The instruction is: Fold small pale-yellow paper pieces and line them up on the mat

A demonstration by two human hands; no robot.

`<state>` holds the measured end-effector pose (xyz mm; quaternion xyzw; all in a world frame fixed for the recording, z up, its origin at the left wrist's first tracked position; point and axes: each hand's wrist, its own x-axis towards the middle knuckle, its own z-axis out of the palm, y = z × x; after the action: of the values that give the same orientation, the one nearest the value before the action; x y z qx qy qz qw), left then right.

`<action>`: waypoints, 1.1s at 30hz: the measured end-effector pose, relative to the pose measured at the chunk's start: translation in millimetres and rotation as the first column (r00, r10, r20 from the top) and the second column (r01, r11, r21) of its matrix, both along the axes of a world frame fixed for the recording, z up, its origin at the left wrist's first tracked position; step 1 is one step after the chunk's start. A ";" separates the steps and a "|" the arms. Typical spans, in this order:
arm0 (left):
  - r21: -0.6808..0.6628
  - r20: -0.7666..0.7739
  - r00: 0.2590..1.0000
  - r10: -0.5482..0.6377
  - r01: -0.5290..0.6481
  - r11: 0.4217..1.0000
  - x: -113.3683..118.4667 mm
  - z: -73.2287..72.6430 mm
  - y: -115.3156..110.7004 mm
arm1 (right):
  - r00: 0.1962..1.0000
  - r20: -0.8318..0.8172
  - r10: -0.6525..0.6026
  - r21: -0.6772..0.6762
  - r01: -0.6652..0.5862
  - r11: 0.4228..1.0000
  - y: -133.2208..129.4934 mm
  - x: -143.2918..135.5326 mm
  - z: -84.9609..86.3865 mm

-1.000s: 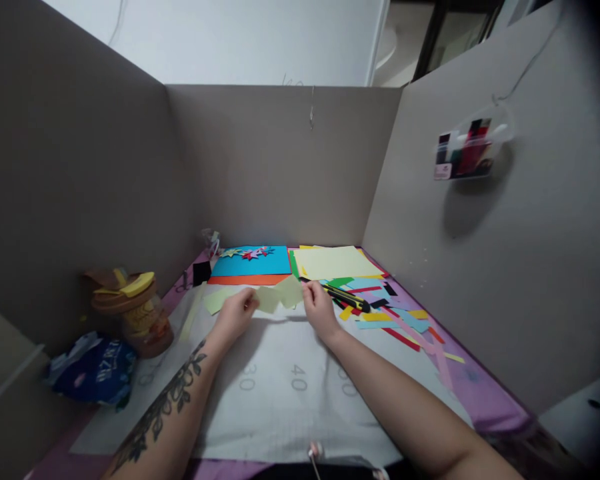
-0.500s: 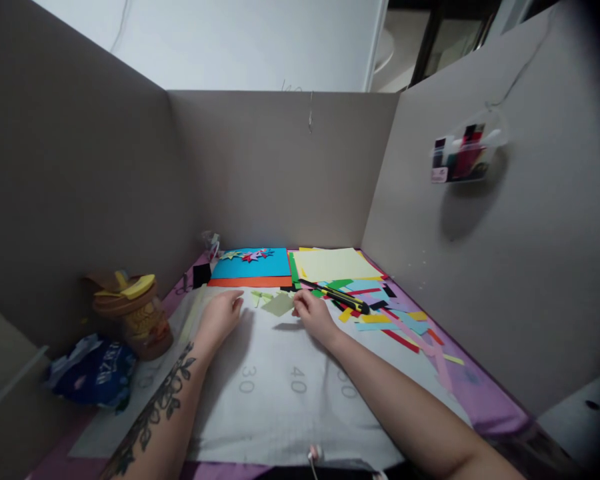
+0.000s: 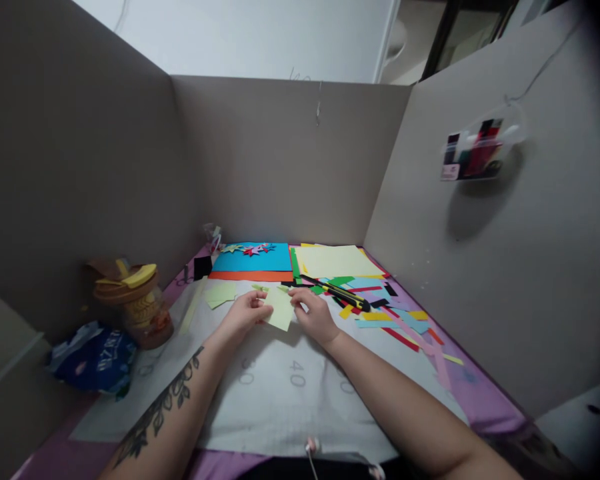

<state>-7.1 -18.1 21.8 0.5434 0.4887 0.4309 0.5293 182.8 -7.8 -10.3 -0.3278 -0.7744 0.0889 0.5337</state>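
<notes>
A pale green square of paper (image 3: 280, 312) is held up over the white mat, between my two hands. My left hand (image 3: 246, 312) pinches its left edge, thumb in front. At the upper right corner, the fingertips of my right hand (image 3: 315, 313) are closed on the same paper. Left of my left hand, more pale green paper squares (image 3: 221, 295) lie on the mat. Small light green folded pieces (image 3: 260, 288) sit just behind the held paper, partly hidden by it.
Behind my right hand lie a black and yellow utility knife (image 3: 347, 297) and scattered coloured paper strips (image 3: 380, 317). Blue card (image 3: 275, 259) with small paper stars (image 3: 253, 251) and cream sheets (image 3: 337, 261) are at the back. At left stand a brown cup (image 3: 143, 310) and blue packet (image 3: 97, 360).
My left hand has moved right and taken hold of the paper's left edge. The paper has turned more upright and looks brighter. Pale green squares at the left have come into view.
</notes>
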 end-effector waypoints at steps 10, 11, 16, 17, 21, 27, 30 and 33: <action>-0.022 0.047 0.998 0.030 -0.029 0.999 -0.3 2.9 -0.4 | 0.984 0.175 -0.044 0.125 0.022 0.992 -3.1 0.5 -2.5; -0.025 0.056 0.998 0.012 -0.011 1.000 -0.6 3.8 -1.8 | 0.987 0.158 -0.016 0.116 -0.002 0.993 -3.1 0.7 -3.2; -0.035 0.115 0.993 -0.041 0.045 0.998 -1.2 3.6 -3.6 | 0.988 0.065 0.141 0.029 -0.143 0.989 -2.6 -0.6 -2.6; -0.034 0.125 0.991 -0.039 0.043 0.998 -1.1 3.0 -2.8 | 0.991 0.029 0.131 0.005 -0.131 0.991 -2.5 -1.5 -1.6; -0.057 0.151 0.988 -0.035 0.044 0.997 -1.2 1.2 0.3 | 0.987 -0.154 0.048 -0.158 -0.073 0.985 -1.5 -5.0 2.9; -0.098 0.106 0.981 -0.164 0.174 0.980 -1.8 -0.5 -0.2 | 0.877 -0.477 0.054 -0.464 -0.304 0.832 2.4 -6.6 0.9; -0.013 0.072 0.993 -0.092 0.093 0.996 0.0 -0.3 -0.8 | 0.869 -0.495 -0.007 -0.517 -0.288 0.806 3.7 -6.8 -1.5; 0.239 -0.057 0.998 -0.024 0.037 0.970 1.3 0.1 -1.8 | 0.875 -0.484 -0.015 -0.526 -0.277 0.804 3.7 -7.6 -2.9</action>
<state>-5.8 -19.9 21.9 0.6224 0.4387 0.4637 0.4530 175.2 -4.1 -13.2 -0.3874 -0.5800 0.4342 0.5701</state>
